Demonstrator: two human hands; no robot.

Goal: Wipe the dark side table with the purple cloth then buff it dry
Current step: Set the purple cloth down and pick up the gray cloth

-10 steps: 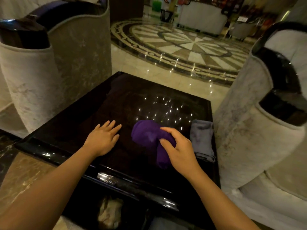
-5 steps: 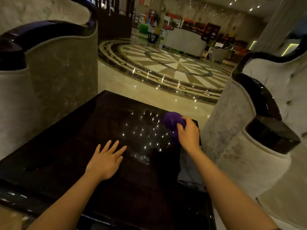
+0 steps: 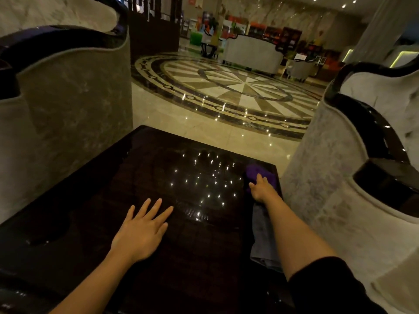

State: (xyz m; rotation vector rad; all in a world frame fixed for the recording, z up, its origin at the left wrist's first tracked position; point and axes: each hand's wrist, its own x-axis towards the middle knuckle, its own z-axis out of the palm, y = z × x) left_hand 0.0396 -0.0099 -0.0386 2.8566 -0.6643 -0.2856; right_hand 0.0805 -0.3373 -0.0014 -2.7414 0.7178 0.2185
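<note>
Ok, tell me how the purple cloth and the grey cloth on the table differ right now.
The purple cloth is bunched under the right hand at the table's far right corner; the grey cloth lies flat and untouched along the right edge, nearer the person. The purple cloth is vivid and looks small; the grey cloth is dull and looks longer, partly hidden by the forearm. Both rest on the dark tabletop.

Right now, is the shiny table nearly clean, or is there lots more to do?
Still in the middle. The right hand is pressing the bunched purple cloth at the far right corner of the glossy dark side table, so wiping is under way. The left hand rests flat, fingers spread. How much is already wiped, I can't tell. The folded grey cloth lies untouched by the right edge, so buffing dry looks left.
</note>
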